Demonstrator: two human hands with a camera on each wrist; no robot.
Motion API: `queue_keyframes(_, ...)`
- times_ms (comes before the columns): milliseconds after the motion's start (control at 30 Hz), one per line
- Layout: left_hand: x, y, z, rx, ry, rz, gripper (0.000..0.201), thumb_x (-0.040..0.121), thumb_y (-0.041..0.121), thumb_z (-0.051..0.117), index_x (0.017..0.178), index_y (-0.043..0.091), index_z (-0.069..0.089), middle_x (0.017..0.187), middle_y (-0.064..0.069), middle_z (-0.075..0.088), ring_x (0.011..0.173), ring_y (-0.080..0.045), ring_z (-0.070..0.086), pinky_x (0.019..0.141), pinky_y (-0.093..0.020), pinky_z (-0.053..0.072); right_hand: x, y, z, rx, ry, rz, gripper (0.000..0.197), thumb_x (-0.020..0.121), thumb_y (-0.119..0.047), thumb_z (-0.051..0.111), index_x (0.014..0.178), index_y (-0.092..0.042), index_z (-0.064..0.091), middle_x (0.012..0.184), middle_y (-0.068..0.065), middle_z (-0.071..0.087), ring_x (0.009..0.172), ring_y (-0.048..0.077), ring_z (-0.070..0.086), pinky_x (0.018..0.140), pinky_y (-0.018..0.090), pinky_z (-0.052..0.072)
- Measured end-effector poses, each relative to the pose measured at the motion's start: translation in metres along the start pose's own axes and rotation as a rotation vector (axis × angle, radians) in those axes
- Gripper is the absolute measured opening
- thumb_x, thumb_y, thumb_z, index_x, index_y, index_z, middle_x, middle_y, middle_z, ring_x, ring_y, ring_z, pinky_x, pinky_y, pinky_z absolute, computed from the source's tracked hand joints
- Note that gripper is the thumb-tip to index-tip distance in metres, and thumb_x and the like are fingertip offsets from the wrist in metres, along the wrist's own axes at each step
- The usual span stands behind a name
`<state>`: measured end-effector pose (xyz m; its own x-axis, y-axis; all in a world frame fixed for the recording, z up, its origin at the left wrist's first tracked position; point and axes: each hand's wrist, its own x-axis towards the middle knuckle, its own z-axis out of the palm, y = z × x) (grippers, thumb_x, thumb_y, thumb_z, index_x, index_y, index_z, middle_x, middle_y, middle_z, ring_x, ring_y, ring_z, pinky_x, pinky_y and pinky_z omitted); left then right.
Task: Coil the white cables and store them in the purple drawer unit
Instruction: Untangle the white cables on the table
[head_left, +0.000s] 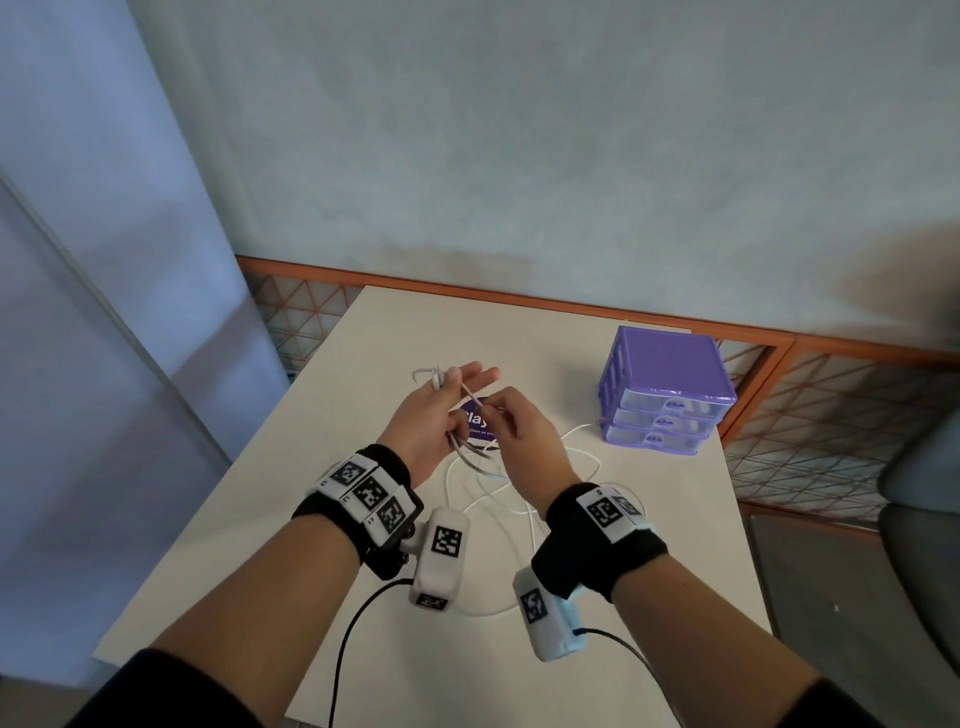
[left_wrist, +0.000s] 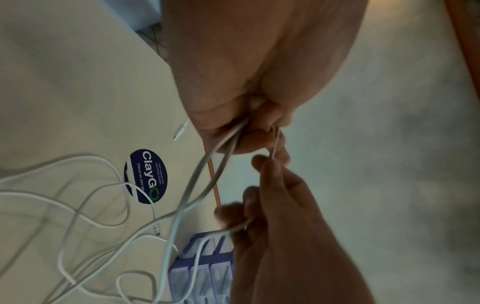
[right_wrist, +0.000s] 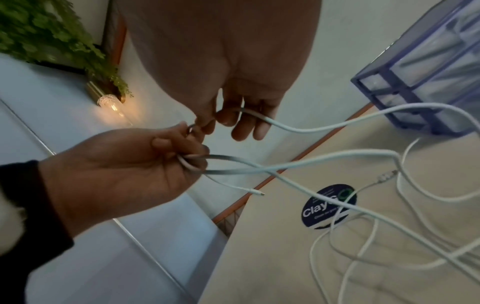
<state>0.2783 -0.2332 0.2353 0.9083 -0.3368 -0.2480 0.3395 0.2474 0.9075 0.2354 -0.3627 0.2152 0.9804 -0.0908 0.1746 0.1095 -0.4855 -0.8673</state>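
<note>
Over the white table (head_left: 322, 519), my left hand (head_left: 447, 410) grips several loops of a white cable (head_left: 470, 457); in the right wrist view its fingers (right_wrist: 182, 156) curl round the loops. My right hand (head_left: 511, 415) pinches a strand of the same cable (right_wrist: 298, 127) just beside the left fingers, also seen in the left wrist view (left_wrist: 265, 164). The rest of the white cables (head_left: 488, 499) lie in loose tangled curves on the table below my hands. The purple drawer unit (head_left: 670, 374) stands at the back right, its three clear drawers pushed in.
A round dark blue sticker (head_left: 475, 421) is on the table under my hands. An orange mesh railing (head_left: 779, 353) runs behind and to the right of the table. A grey chair (head_left: 924, 467) is at the far right. A plant (right_wrist: 52, 35) hangs on the left wall.
</note>
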Motion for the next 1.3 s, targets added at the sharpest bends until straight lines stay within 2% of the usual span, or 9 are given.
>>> queue_keyframes(67, 0.005, 0.004, -0.007, -0.082, 0.051, -0.002, 0.035, 0.101, 0.037, 0.035, 0.127, 0.021, 0.053, 0.119, 0.011, 0.070, 0.044, -0.007, 0.037, 0.052, -0.017, 0.041, -0.006, 0.013, -0.006, -0.024, 0.012, -0.024, 0.019, 0.096, -0.016, 0.052, 0.079, -0.024, 0.052, 0.070, -0.014, 0.050, 0.066, -0.002, 0.049, 0.062, 0.012, 0.036)
queue_keyframes(267, 0.012, 0.027, -0.016, -0.247, 0.166, 0.032, 0.029, 0.101, 0.034, 0.039, 0.120, 0.026, 0.059, 0.093, 0.007, 0.073, 0.041, -0.004, 0.037, 0.048, -0.015, 0.040, -0.040, 0.062, -0.022, -0.177, -0.115, 0.186, 0.011, 0.091, -0.028, 0.057, 0.081, -0.026, 0.055, 0.058, -0.007, 0.046, 0.059, 0.013, 0.043, 0.060, 0.028, 0.035)
queue_keyframes(433, 0.009, 0.023, -0.005, -0.205, 0.107, 0.056, 0.029, 0.100, 0.029, 0.041, 0.123, 0.019, 0.057, 0.072, 0.004, 0.050, 0.036, -0.002, 0.038, 0.045, -0.015, 0.041, -0.036, 0.050, -0.021, -0.032, -0.141, 0.260, 0.014, 0.084, -0.032, 0.055, 0.087, -0.020, 0.062, 0.065, -0.003, 0.059, 0.064, 0.016, 0.057, 0.070, 0.035, 0.047)
queue_keyframes(533, 0.006, 0.013, 0.005, -0.145, 0.081, 0.073, 0.023, 0.101, 0.025, 0.041, 0.116, 0.019, 0.057, 0.075, 0.002, 0.057, 0.037, -0.002, 0.039, 0.047, -0.016, 0.044, -0.026, 0.023, -0.012, 0.200, -0.130, 0.203, 0.017, 0.091, -0.029, 0.060, 0.092, -0.012, 0.063, 0.061, -0.005, 0.057, 0.056, 0.008, 0.053, 0.060, 0.024, 0.046)
queue_keyframes(667, 0.005, 0.012, 0.008, -0.133, 0.080, 0.078, 0.026, 0.101, 0.031, 0.039, 0.113, 0.023, 0.061, 0.078, 0.004, 0.070, 0.041, -0.003, 0.040, 0.053, -0.019, 0.044, -0.017, 0.012, -0.010, 0.103, -0.052, 0.074, 0.017, 0.095, -0.031, 0.055, 0.083, -0.021, 0.059, 0.053, -0.016, 0.051, 0.054, 0.001, 0.043, 0.055, 0.013, 0.034)
queue_keyframes(900, 0.008, 0.010, 0.005, -0.248, 0.067, 0.070, 0.035, 0.099, 0.043, 0.036, 0.127, 0.031, 0.054, 0.062, 0.007, 0.058, 0.047, -0.004, 0.032, 0.051, -0.017, 0.037, -0.023, 0.028, -0.014, -0.039, -0.105, 0.059, 0.013, 0.096, -0.034, 0.051, 0.085, -0.030, 0.055, 0.063, -0.009, 0.045, 0.061, 0.006, 0.044, 0.064, 0.027, 0.036)
queue_keyframes(1133, 0.010, 0.016, 0.003, -0.427, 0.068, 0.042, 0.031, 0.098, 0.045, 0.038, 0.086, 0.018, 0.048, 0.050, 0.004, 0.041, 0.042, -0.008, 0.032, 0.041, -0.018, 0.036, -0.020, 0.033, -0.007, -0.144, 0.084, -0.076, 0.030, 0.085, -0.051, 0.053, 0.089, -0.021, 0.050, 0.106, -0.004, 0.055, 0.100, 0.016, 0.048, 0.087, 0.025, 0.035)
queue_keyframes(1233, 0.012, 0.023, 0.000, -0.489, 0.089, 0.052, 0.039, 0.098, 0.049, 0.035, 0.076, 0.017, 0.043, 0.049, 0.003, 0.043, 0.039, -0.009, 0.035, 0.042, -0.019, 0.038, -0.021, 0.028, 0.000, 0.129, -0.093, 0.067, 0.033, 0.088, -0.048, 0.058, 0.090, -0.023, 0.037, 0.087, 0.006, 0.066, 0.078, 0.022, 0.061, 0.076, 0.037, 0.049)
queue_keyframes(1300, 0.015, 0.030, -0.005, -0.437, 0.162, 0.074, 0.042, 0.099, 0.050, 0.031, 0.073, 0.019, 0.042, 0.051, 0.002, 0.052, 0.038, -0.009, 0.036, 0.047, -0.020, 0.038, -0.023, 0.030, 0.002, 0.167, -0.126, 0.091, 0.027, 0.094, -0.042, 0.054, 0.091, -0.022, 0.037, 0.068, -0.001, 0.054, 0.058, 0.016, 0.049, 0.062, 0.034, 0.044)
